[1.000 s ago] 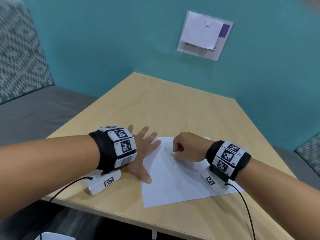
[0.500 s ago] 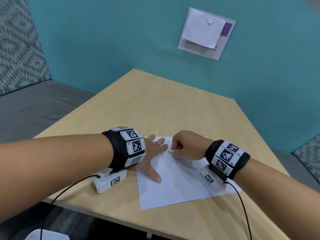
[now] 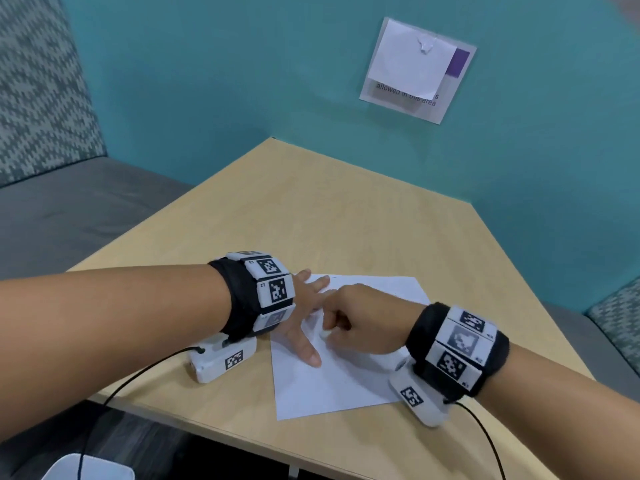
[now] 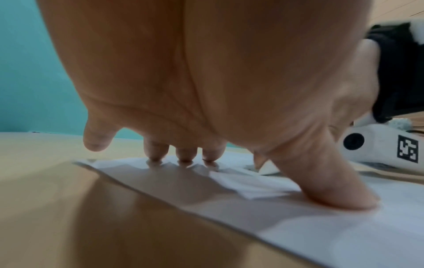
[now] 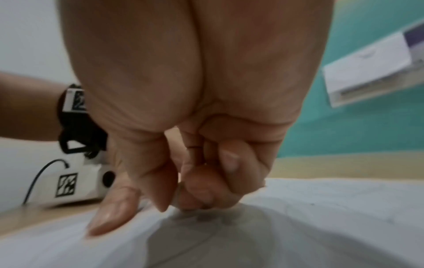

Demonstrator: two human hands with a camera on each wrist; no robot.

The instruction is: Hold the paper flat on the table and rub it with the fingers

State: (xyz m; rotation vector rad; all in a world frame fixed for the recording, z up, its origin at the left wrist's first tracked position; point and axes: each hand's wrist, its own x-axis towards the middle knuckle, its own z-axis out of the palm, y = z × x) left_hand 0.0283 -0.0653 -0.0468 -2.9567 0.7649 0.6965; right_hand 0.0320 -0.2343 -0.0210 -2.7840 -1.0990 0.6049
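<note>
The person's left hand (image 3: 304, 313) lay flat with its fingers (image 4: 185, 154) spread and straight, pressing the left part of a white rectangular sheet of paper (image 3: 332, 382) onto the light wooden desk (image 3: 329, 216); in the left wrist view three fingertips and the thumb touched the sheet while the little finger hung just off it. The sheet lay near the front edge of the desk, turned slightly askew, with faint pencil lines on it. The right hand (image 3: 360, 323) rested on the middle of the same sheet, just beside the left hand, its grip curled together: thumb and fingers were closed round a small whitish object (image 3: 325, 332) held against the paper. What that object was could not be told, since the head view showed only a pale end of it and the right wrist view was blurred, with the bent fingers (image 5: 227, 163) hiding it. Both wrists wore black bands with white marker tiles (image 3: 273, 289), and a white camera block (image 3: 221, 362) with a black cable hung below each, the left one over bare desk beside the sheet, the right one over the sheet's right edge. Behind the desk stood a teal wall (image 3: 242, 81) bearing a clear-framed white notice (image 3: 415, 67), and a grey upholstered seat (image 3: 69, 209) with a patterned backrest stood to the left.
</note>
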